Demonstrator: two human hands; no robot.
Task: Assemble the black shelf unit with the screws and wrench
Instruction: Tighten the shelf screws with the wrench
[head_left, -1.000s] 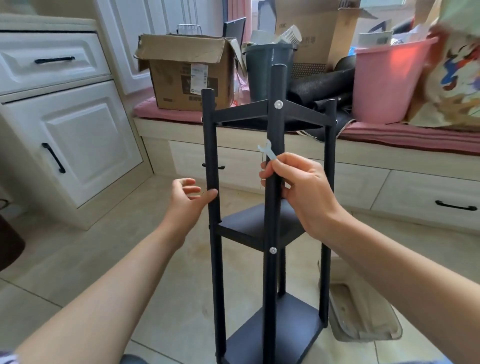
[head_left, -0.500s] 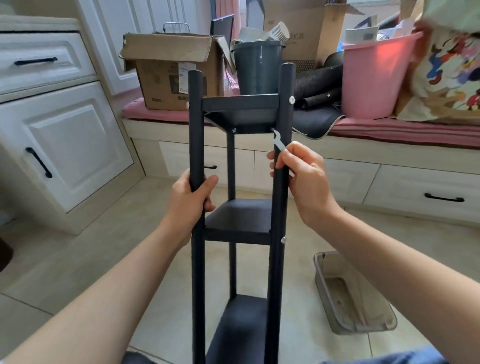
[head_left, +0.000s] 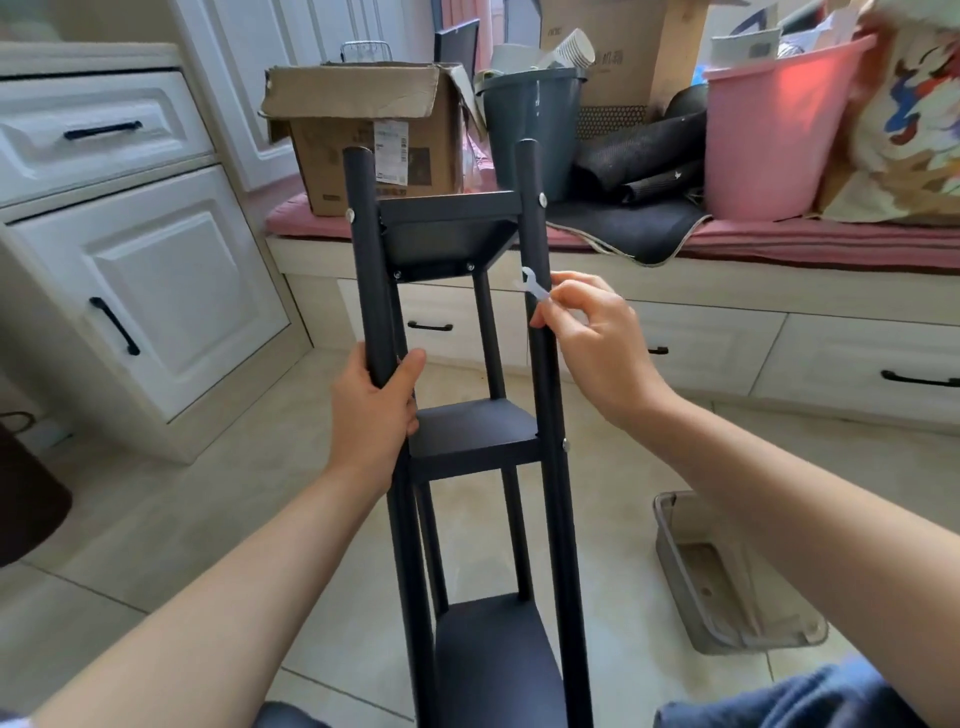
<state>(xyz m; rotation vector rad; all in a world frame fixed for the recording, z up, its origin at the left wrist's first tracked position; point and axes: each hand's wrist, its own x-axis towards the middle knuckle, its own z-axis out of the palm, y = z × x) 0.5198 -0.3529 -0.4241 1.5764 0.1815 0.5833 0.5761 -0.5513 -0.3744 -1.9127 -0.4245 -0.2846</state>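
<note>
Since a moment ago the shelf (head_left: 475, 431) has turned square-on at frame centre. Left hand (head_left: 371, 410) wraps its left post; right hand (head_left: 597, 345) pinches the wrench (head_left: 531, 283) beside the right post. Looks like bolt-tightening; next, seat it on the upper-right screw (head_left: 543, 198).

Both forearms are bare, with no sleeves, watch or rings showing. Along the bottom edge of the frame, blue denim trousers (head_left: 810, 699) cover the knees, most visible at lower right.
</note>
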